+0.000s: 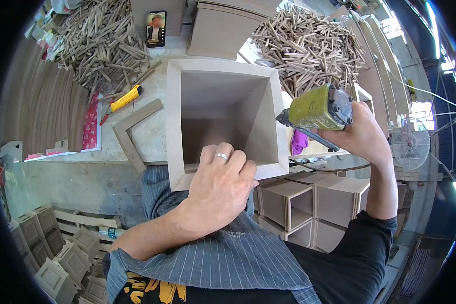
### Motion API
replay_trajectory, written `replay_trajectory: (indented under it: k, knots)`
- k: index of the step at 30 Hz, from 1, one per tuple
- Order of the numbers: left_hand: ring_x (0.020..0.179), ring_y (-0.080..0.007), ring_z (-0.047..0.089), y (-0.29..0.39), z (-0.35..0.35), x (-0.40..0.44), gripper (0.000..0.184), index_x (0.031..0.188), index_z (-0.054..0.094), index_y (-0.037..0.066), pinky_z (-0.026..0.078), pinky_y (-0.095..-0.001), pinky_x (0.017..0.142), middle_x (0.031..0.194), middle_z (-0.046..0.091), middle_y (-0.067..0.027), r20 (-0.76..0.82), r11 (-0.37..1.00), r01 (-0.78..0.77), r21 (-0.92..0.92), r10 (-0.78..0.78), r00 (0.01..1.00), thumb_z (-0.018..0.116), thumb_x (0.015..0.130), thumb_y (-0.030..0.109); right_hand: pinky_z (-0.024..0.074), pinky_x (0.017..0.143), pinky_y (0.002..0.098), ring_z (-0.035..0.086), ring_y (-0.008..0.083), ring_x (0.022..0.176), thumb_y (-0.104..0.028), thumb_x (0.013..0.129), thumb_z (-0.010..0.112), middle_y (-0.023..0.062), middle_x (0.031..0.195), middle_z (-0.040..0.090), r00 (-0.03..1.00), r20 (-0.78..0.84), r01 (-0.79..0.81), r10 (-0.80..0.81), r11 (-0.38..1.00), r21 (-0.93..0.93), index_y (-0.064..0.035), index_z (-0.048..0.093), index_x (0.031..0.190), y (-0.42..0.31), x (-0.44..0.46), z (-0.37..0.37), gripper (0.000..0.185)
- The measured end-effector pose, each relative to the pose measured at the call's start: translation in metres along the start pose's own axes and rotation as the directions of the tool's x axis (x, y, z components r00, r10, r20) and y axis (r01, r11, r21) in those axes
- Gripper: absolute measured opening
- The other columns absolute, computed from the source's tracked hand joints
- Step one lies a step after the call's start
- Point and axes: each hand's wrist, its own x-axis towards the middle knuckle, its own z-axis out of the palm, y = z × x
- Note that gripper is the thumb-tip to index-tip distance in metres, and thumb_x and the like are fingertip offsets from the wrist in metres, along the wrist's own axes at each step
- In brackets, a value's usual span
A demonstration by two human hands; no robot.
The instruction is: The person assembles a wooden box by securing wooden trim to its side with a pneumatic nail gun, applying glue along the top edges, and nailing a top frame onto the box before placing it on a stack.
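Observation:
An open wooden box with a mitred frame round its mouth sits at the bench edge, its opening toward me. My left hand wears a ring and curls its fingers over the near rim; the fingertips are hidden inside. My right hand grips a worn green pneumatic nail gun at the handle. The gun's dark nose points left and hangs just beside the box's right rim; I cannot tell whether it touches.
Piles of short wood sticks lie behind the box. On the left are an L-shaped wood piece, a yellow utility knife and stacked panels. A phone stands at the back. More boxes are stacked below right.

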Motion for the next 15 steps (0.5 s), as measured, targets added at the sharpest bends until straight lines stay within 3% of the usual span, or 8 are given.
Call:
replay_trajectory:
  k: [5,8,9,10,11,12,13,15]
  knots:
    - [0.1,-0.029,0.051,0.001,-0.001,-0.001,0.036,0.104,0.069,-0.001,0.04,-0.0454,0.09,0.095,0.059,-0.0128,-0.034,1.0,0.018,-0.015,-0.019,0.999,0.078,0.079,0.024,0.0545,0.063,0.0366,0.067,0.0251,0.06,-0.02,0.076,0.08,0.015,0.067,0.068,0.999,0.035,-0.027,0.028,0.999,-0.021,0.0041,0.072,0.086,0.001,0.003,-0.003,0.027]
    - [0.1,-0.0297,0.054,-0.004,-0.027,-0.005,0.048,0.116,0.065,0.002,0.045,-0.042,0.087,0.104,0.056,-0.0129,-0.311,0.988,0.073,-0.135,-0.112,0.944,0.081,0.076,0.023,0.0553,0.064,0.0365,0.068,0.0227,0.06,-0.021,0.076,0.081,0.0143,0.068,0.069,0.999,0.037,0.011,-0.009,1.0,-0.029,0.0045,0.072,0.087,-0.009,0.007,-0.008,0.029]
    - [0.098,-0.0323,0.052,-0.01,-0.036,-0.01,0.047,0.116,0.063,0.004,0.045,-0.0416,0.083,0.104,0.054,-0.0133,-0.428,0.979,0.135,-0.153,-0.189,0.884,0.081,0.075,0.019,0.0559,0.065,0.036,0.068,0.022,0.061,-0.021,0.077,0.081,0.0141,0.07,0.07,0.999,0.0,0.044,-0.044,0.999,-0.004,0.0041,0.073,0.089,-0.016,0.008,-0.007,0.029]
    - [0.098,-0.0293,0.052,-0.021,-0.043,-0.014,0.045,0.118,0.061,0.004,0.045,-0.038,0.082,0.104,0.054,-0.0119,-0.515,0.969,0.206,-0.14,-0.249,0.82,0.078,0.078,0.014,0.0564,0.066,0.0356,0.069,0.0213,0.061,-0.021,0.077,0.081,0.0138,0.072,0.071,0.996,-0.042,0.075,-0.074,0.997,0.024,0.0037,0.073,0.09,-0.025,0.01,-0.007,0.029]
    - [0.097,-0.0264,0.052,-0.033,-0.046,-0.018,0.046,0.12,0.06,0.004,0.045,-0.036,0.082,0.104,0.054,-0.0113,-0.519,0.912,0.296,-0.284,-0.406,0.752,0.077,0.079,0.013,0.0573,0.069,0.0353,0.07,0.022,0.064,-0.021,0.078,0.081,0.0144,0.076,0.072,0.995,-0.017,0.097,-0.097,0.995,-0.01,0.0027,0.074,0.092,-0.04,0.012,-0.011,0.029]
    - [0.096,-0.0235,0.052,-0.046,-0.046,-0.022,0.046,0.122,0.058,0.004,0.046,-0.0339,0.081,0.103,0.053,-0.0106,-0.499,0.825,0.37,-0.426,-0.556,0.665,0.077,0.08,0.013,0.0573,0.069,0.0353,0.071,0.0221,0.066,-0.021,0.078,0.081,0.0146,0.077,0.073,0.983,-0.027,0.184,-0.182,0.98,0.078,0.0028,0.074,0.094,-0.044,0.019,-0.006,0.029]
    - [0.093,-0.0156,0.051,-0.06,-0.042,-0.027,0.049,0.126,0.056,0.004,0.046,-0.0301,0.079,0.103,0.053,-0.0066,-0.412,0.703,0.363,-0.611,-0.674,0.613,0.076,0.083,0.013,0.0573,0.07,0.0352,0.072,0.0222,0.068,-0.021,0.078,0.081,0.0148,0.079,0.073,0.962,-0.047,0.273,-0.269,0.949,0.156,0.0029,0.074,0.095,-0.048,0.028,-0.002,0.03]
    - [0.092,-0.0114,0.051,-0.081,-0.032,-0.032,0.052,0.131,0.053,0.004,0.046,-0.0281,0.079,0.103,0.053,-0.0039,-0.112,0.343,0.306,-0.888,-0.806,0.581,0.076,0.085,0.014,0.0575,0.072,0.0361,0.073,0.0266,0.071,-0.024,0.078,0.079,0.0188,0.081,0.073,0.938,0.025,0.339,-0.347,0.928,0.157,0.0045,0.072,0.099,-0.064,0.047,0.002,0.036]
